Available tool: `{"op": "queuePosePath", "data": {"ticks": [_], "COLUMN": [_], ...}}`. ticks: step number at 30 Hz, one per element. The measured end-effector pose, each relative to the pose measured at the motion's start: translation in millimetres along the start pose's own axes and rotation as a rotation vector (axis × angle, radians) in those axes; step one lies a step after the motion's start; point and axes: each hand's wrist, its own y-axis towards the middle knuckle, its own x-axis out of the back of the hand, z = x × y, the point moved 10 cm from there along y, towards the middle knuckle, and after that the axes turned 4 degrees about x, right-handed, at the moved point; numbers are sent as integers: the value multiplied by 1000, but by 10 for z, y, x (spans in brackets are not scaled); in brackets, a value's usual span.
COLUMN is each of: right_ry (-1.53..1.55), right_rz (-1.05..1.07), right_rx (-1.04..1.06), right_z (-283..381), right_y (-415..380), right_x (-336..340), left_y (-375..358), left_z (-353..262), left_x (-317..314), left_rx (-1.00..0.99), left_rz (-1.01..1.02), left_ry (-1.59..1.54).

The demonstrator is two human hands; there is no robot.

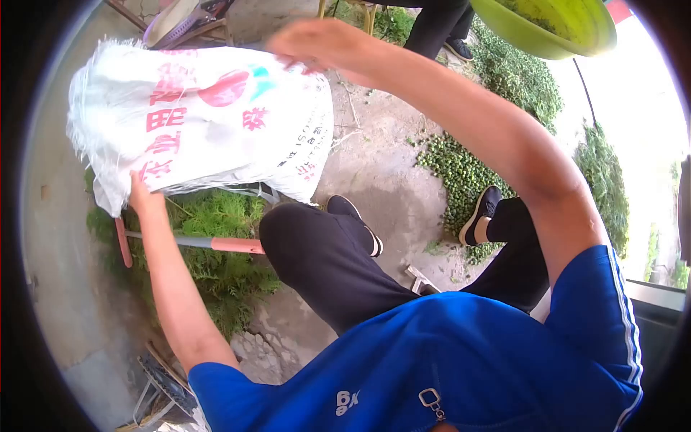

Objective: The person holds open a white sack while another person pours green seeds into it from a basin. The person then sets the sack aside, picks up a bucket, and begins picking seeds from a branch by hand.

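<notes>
A white woven sack (209, 122) with red printed characters and a frayed left edge spreads out at the upper left. Its near left edge is gripped by my left hand (146, 198), whose fingers go in behind the cloth. My right hand (306, 45) is at the sack's far right corner, smeared by motion; whether its fingers hold the cloth cannot be made out. Below the sack lies a heap of green feathery plants (223, 259), with a grey-and-red handle (194, 242) across it.
Small green fruits or pods (453, 173) cover the concrete floor at right. A green basin (554, 29) is at the upper right, near another person's dark-trousered leg (435, 29). A low stool or frame (421, 279) shows between my legs, and a chair-like frame (162, 392) at lower left.
</notes>
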Motion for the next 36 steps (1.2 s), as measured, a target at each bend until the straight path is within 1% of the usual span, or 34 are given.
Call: {"op": "queuePosePath", "data": {"ticks": [1,3,4,6,7,8,9,10,11,12,14,15,16,17,19,20,21,23,24,26,27,29,30,31,32,33,35,36], "right_ry": [41,37,-6,-113,-181,-181,-279,-376,-500,-547,-525,-610,-711,-670,-718,-812,-838,-830,-824,-862,-861,-777,-751,-755,-710,-664,-643,-623], "right_rz": [-2,-58,-105,-198,-243,-256,-206,-153,-129,-127,-112,-63,-15,-23,-6,-83,-143,-169,-164,-169,-160,-105,-109,-113,-91,-71,-72,-58], "right_rx": [-68,-179,-220,-336,-407,-399,-453,-505,-370,-400,-322,-248,-248,-260,-101,27,8,-81,-83,-64,-68,-79,-61,-61,-119,-174,-162,-149], "right_z": [-165,-392,-457,-653,-761,-804,-908,-1060,-1197,-1461,-1593,-1750,-1752,-1727,-1588,-1546,-1610,-1760,-1819,-1881,-1928,-1950,-1973,-1939,-1939,-1930,-1924,-1940], "right_y": [-251,-741,-982,-1438,-1634,-1792,-1960,-2105,-2138,-2164,-2000,-1829,-1621,-1408,-941,-758,-590,-423,-370,-352,-337,-301,-296,-299,-301,-315,-291,-285], "right_x": [182,584,785,1141,1307,1398,1413,1411,1386,1319,889,628,359,109,-324,-471,-564,-670,-719,-765,-762,-733,-729,-728,-716,-709,-701,-729], "left_y": [-47,177,268,463,648,852,930,870,772,633,326,157,24,-86,-277,-331,-414,-588,-614,-681,-692,-716,-769,-844,-941,-1112,-1430,-1507], "left_z": [-14,-48,-43,78,132,243,318,284,247,215,184,170,148,108,50,58,48,-133,-129,-206,-161,56,126,230,317,335,308,273], "left_x": [-33,70,81,214,262,337,364,302,257,201,124,137,154,145,128,86,118,105,130,42,39,-161,-213,-212,-247,-309,-368,-181], "left_rx": [36,48,42,64,62,127,192,186,184,183,186,185,183,177,183,195,188,17,18,-113,-106,50,52,70,91,63,109,126], "left_rz": [23,33,44,-65,-52,-54,-59,-48,-60,-73,-107,-131,-160,-169,-198,-138,-139,-74,-80,12,4,130,133,61,-7,15,133,66], "left_ry": [2,52,57,14,16,-12,-39,-40,-46,-52,-63,-73,-78,-71,25,36,37,323,329,329,331,-13,-16,-50,-78,-69,23,61]}}
